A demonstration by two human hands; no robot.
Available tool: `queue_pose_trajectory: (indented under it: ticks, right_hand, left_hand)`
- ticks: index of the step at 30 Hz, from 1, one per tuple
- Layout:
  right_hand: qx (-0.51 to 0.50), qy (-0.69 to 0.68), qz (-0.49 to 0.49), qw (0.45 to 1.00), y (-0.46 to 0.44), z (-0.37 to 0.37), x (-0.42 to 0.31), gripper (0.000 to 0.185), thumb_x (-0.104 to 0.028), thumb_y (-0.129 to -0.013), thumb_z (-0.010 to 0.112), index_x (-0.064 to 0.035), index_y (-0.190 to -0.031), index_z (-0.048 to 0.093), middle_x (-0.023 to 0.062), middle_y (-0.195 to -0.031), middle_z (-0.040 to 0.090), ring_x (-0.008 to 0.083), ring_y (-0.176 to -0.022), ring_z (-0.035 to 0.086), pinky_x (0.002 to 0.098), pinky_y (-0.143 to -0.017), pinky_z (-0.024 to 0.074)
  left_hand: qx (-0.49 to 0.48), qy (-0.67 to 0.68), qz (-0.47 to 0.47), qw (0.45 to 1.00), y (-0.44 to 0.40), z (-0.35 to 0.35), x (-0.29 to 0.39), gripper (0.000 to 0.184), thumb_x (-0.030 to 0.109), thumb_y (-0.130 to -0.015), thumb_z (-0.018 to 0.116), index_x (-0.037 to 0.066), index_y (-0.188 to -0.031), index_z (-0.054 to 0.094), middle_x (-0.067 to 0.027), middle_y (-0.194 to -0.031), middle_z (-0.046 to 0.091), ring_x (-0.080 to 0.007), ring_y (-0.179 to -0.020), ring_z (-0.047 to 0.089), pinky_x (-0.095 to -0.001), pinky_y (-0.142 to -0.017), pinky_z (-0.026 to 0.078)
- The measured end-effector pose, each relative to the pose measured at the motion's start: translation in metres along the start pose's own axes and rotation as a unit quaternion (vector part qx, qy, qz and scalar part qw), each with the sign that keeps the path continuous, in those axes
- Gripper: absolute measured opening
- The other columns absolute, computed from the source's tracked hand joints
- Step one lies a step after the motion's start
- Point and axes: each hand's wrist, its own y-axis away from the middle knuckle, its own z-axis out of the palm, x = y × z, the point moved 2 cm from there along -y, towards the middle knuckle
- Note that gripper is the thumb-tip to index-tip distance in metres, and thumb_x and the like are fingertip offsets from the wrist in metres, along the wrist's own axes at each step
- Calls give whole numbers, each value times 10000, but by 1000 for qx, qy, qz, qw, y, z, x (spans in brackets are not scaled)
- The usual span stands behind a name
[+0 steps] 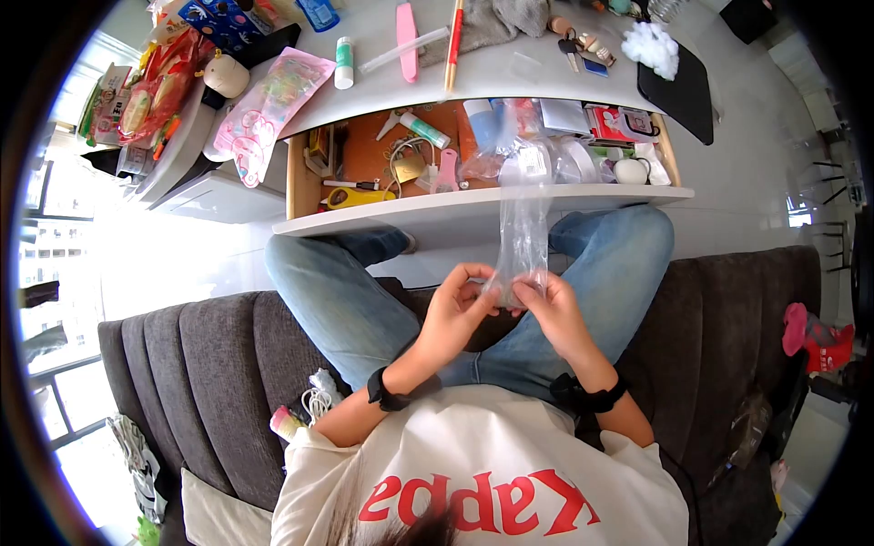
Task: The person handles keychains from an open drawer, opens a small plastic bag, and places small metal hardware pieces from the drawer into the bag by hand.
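Note:
A long clear plastic bag [523, 227] hangs between my hands and the open drawer [391, 217], its far end lying over the drawer's front edge. My left hand [460, 305] pinches the bag's near end from the left side. From the right, my right hand [546, 309] pinches the same end, thumb on top. The two hands are close together above my lap. Inside the drawer are a padlock [409, 166], yellow scissors [360, 197], a green and white tube [424, 130], a pink tag [445, 171] and a white rounded case [631, 171].
On the desk [373, 96] lie a glue stick [343, 63], a pink file [406, 43], a red stick [454, 45], a pink pouch [273, 109], keys [571, 53] and white fluff [651, 50] by a black mat [678, 91]. A white cable [317, 400] rests on the sofa.

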Motion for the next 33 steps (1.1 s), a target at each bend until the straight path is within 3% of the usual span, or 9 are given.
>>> queue_pose_trajectory:
  ticks: [2,6,9,12,18,21,24,27,33]
  right_hand:
    - [15,3,-37,999,1,3,-5,139,-83,-885,576,14,-981,597,28,-871,624,95,-808,587,223,-679,475]
    - [-10,63,-88,994,0,2,-2,135,-56,-874,582,14,-988,598,34,-864,623,86,-790,585,209,-656,470]
    - [48,-85,-27,995,1,11,-14,137,-64,-878,579,14,-988,600,34,-865,623,83,-801,590,201,-639,470]
    - [12,-105,104,989,1,3,-18,152,-68,-880,576,10,-1010,591,35,-900,617,89,-833,594,215,-663,486]
    - [-22,6,-64,998,-4,-4,1,164,-48,-876,566,9,-1029,567,31,-927,600,91,-862,588,236,-644,500]
    - [-19,2,-94,995,-3,-2,0,173,-32,-869,564,9,-1036,555,23,-880,606,87,-873,581,239,-629,505]
    - [38,-63,-6,997,-1,5,-7,197,-53,-879,556,10,-1064,534,44,-878,617,109,-817,605,244,-642,518]
    - [-60,-31,93,993,-1,-2,-4,218,-111,-903,539,11,-1083,515,82,-920,622,144,-742,630,250,-638,527]
    - [-51,-57,90,993,-3,2,-11,234,-179,-928,520,12,-1061,539,104,-945,621,172,-714,646,250,-630,528]
  left_hand:
    - [8,17,-20,1000,-5,-3,-3,269,150,-919,551,-30,-1113,505,-78,-898,604,-102,-799,591,-238,-684,509]
    - [-33,0,-53,998,-10,-9,0,211,150,-923,545,-29,-1036,540,-63,-908,600,-92,-809,583,-234,-698,509]
    - [-23,17,-14,1000,-12,-11,-4,172,126,-922,542,-27,-1001,550,-51,-950,595,-93,-847,579,-238,-730,503]
    - [-25,19,36,999,-10,-9,-8,155,105,-917,545,-25,-1001,548,-46,-989,589,-94,-885,572,-245,-769,496]
    - [0,13,-11,1000,-10,-4,1,184,78,-906,554,-36,-1050,552,-57,-1012,602,-95,-895,569,-238,-787,485]
    - [-6,-22,-24,999,-12,-6,-3,192,54,-892,565,-38,-1060,569,-63,-1009,610,-109,-898,581,-237,-802,481]
    - [-12,-55,-4,998,-10,-6,-2,191,18,-871,580,-33,-1055,589,-65,-1022,608,-128,-914,589,-247,-839,476]
    - [-18,-52,25,998,-10,-6,2,170,8,-858,591,-39,-1020,614,-75,-1062,591,-131,-929,582,-245,-839,472]
    - [-18,-98,63,993,-13,-14,4,156,18,-860,588,-37,-996,639,-92,-1159,550,-142,-975,560,-243,-818,466]
